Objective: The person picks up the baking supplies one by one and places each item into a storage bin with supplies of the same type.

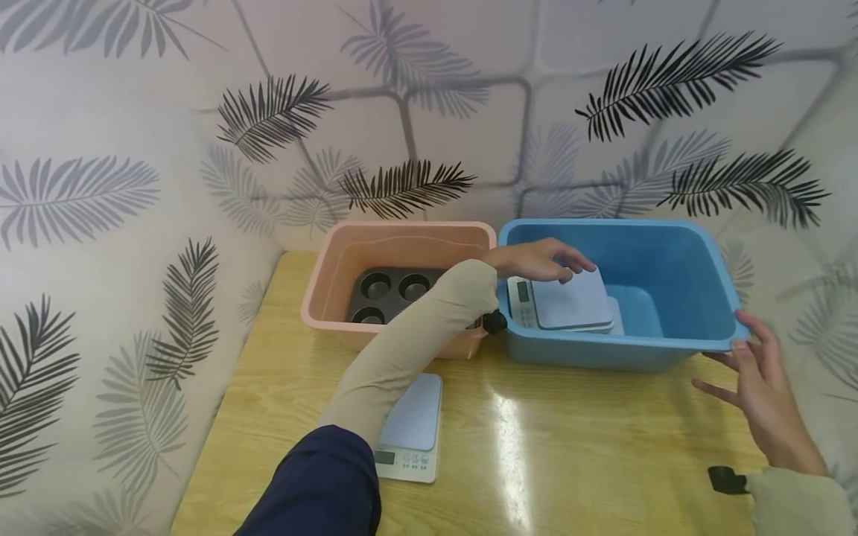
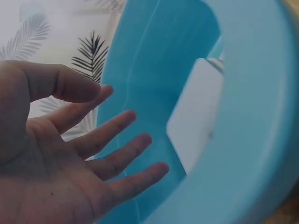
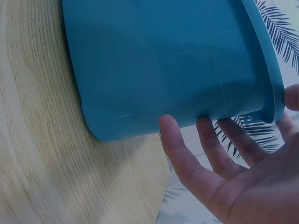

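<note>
My left arm reaches across the table, and my left hand (image 1: pixel 544 260) hovers inside the blue tub (image 1: pixel 670 260), just over a white kitchen scale (image 1: pixel 570 301) lying in it. In the left wrist view that hand (image 2: pixel 119 123) is spread and holds nothing, with the scale (image 2: pixel 196 116) below and the tub's wall (image 2: pixel 140 56) behind it. My right hand (image 1: pixel 754 365) is at the tub's front right corner, fingers straight, thumb by the rim. The right wrist view has those fingers (image 3: pixel 205 135) under the tub's lip (image 3: pixel 273 100).
A second white scale (image 1: pixel 410 428) lies on the wooden table (image 1: pixel 570 454) near my left elbow. A pink tub (image 1: pixel 322 298) holding a dark muffin tray (image 1: pixel 392 290) stands touching the blue tub's left side. Leaf-patterned walls close in behind and on both sides.
</note>
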The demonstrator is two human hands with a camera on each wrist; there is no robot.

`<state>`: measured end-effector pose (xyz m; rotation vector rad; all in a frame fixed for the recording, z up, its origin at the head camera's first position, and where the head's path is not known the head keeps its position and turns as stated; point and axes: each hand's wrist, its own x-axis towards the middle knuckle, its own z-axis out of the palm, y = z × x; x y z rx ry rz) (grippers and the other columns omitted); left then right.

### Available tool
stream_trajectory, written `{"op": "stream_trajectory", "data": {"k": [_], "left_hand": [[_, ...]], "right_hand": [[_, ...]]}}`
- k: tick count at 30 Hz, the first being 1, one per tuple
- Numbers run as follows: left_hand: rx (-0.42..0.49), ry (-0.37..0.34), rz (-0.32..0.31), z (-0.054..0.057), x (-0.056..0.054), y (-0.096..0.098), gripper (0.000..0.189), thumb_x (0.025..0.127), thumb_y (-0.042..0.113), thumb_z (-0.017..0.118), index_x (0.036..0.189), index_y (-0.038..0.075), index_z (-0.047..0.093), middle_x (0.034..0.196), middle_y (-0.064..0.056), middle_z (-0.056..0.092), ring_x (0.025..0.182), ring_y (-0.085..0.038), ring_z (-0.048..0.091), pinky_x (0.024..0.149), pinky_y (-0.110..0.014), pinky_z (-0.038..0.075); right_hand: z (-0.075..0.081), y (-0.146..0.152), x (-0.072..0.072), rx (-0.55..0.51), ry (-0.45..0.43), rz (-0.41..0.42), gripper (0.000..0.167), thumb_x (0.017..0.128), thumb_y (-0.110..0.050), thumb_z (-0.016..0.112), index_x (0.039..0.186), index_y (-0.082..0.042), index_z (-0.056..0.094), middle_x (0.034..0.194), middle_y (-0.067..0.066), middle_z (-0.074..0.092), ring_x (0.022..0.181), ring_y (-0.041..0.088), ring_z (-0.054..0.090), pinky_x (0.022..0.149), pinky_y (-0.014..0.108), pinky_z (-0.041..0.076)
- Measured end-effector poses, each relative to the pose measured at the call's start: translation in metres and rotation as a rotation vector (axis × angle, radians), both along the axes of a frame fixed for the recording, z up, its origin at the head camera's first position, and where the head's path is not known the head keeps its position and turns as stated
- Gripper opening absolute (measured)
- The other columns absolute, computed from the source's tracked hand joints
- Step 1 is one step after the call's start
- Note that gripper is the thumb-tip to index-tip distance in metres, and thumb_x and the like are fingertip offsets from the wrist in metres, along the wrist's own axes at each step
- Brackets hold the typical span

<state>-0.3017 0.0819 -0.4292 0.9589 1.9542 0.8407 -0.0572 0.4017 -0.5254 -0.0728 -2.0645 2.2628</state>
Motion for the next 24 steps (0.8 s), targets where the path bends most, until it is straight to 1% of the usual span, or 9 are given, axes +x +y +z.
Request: {"op": "stream_trajectory", "data": {"k": [4, 8, 11, 15, 18, 20, 21, 24], "left_hand": [[0.058, 0.018, 0.037, 0.004, -0.001, -0.009, 0.048, 0.113, 0.009, 0.049, 0.160, 0.014, 0.057, 0.166, -0.010, 0.055, 0.154, -0.022, 0.051, 0.116, -0.028, 0.049], [0.150, 0.038, 0.073, 0.008, 0.000, -0.021, 0.045, 0.114, 0.010, 0.048, 0.158, 0.012, 0.058, 0.160, -0.011, 0.060, 0.153, -0.026, 0.052, 0.109, -0.028, 0.050], [0.194, 0.047, 0.066, 0.011, 0.002, -0.029, 0.045, 0.113, 0.009, 0.049, 0.157, 0.009, 0.058, 0.157, -0.013, 0.063, 0.149, -0.028, 0.056, 0.100, -0.028, 0.053], [0.221, 0.039, 0.043, 0.015, 0.004, -0.039, 0.045, 0.113, 0.008, 0.050, 0.157, 0.006, 0.058, 0.155, -0.017, 0.063, 0.145, -0.034, 0.058, 0.093, -0.027, 0.054], [0.242, 0.030, 0.044, 0.017, 0.007, -0.045, 0.044, 0.113, 0.007, 0.049, 0.156, 0.006, 0.058, 0.154, -0.017, 0.063, 0.145, -0.035, 0.059, 0.096, -0.025, 0.054], [0.259, 0.043, 0.045, 0.016, 0.011, -0.048, 0.044, 0.113, 0.005, 0.048, 0.155, 0.005, 0.058, 0.153, -0.018, 0.063, 0.144, -0.034, 0.059, 0.097, -0.025, 0.053], [0.263, 0.057, 0.045, 0.015, 0.013, -0.049, 0.043, 0.113, 0.005, 0.048, 0.155, 0.005, 0.059, 0.153, -0.018, 0.063, 0.144, -0.032, 0.059, 0.099, -0.024, 0.053], [0.278, 0.105, 0.041, 0.010, 0.020, -0.052, 0.043, 0.112, 0.002, 0.046, 0.153, 0.002, 0.059, 0.151, -0.018, 0.065, 0.142, -0.030, 0.061, 0.098, -0.023, 0.052]], "right_hand": [[0.000, -0.001, 0.000, 0.007, -0.012, -0.009, 0.055, 0.120, -0.022, 0.034, 0.172, -0.033, 0.017, 0.137, -0.010, 0.036, 0.114, -0.005, 0.065, 0.071, 0.025, 0.066], [0.000, -0.002, -0.001, 0.016, -0.020, -0.019, 0.054, 0.120, -0.024, 0.035, 0.171, -0.033, 0.018, 0.136, -0.010, 0.036, 0.114, -0.006, 0.066, 0.070, 0.024, 0.066], [0.001, -0.002, -0.001, 0.012, -0.024, -0.025, 0.053, 0.120, -0.024, 0.034, 0.170, -0.033, 0.019, 0.134, -0.009, 0.035, 0.113, -0.006, 0.065, 0.070, 0.024, 0.066], [0.001, -0.003, -0.001, 0.029, -0.033, -0.043, 0.053, 0.120, -0.024, 0.034, 0.170, -0.034, 0.019, 0.133, -0.008, 0.033, 0.113, -0.005, 0.064, 0.071, 0.023, 0.066], [0.002, -0.004, -0.001, 0.055, -0.040, -0.057, 0.054, 0.120, -0.025, 0.034, 0.171, -0.034, 0.018, 0.132, -0.009, 0.033, 0.113, -0.004, 0.063, 0.071, 0.022, 0.066], [0.001, -0.004, -0.001, 0.053, -0.043, -0.054, 0.054, 0.120, -0.026, 0.034, 0.171, -0.034, 0.018, 0.132, -0.010, 0.035, 0.113, -0.004, 0.064, 0.071, 0.022, 0.065], [0.001, -0.003, -0.001, 0.049, -0.043, -0.051, 0.054, 0.120, -0.026, 0.034, 0.171, -0.034, 0.018, 0.133, -0.010, 0.035, 0.113, -0.004, 0.064, 0.071, 0.022, 0.065], [0.000, -0.003, 0.000, 0.034, -0.046, -0.040, 0.054, 0.120, -0.026, 0.035, 0.170, -0.034, 0.018, 0.133, -0.009, 0.036, 0.112, -0.005, 0.065, 0.071, 0.022, 0.065]]}}
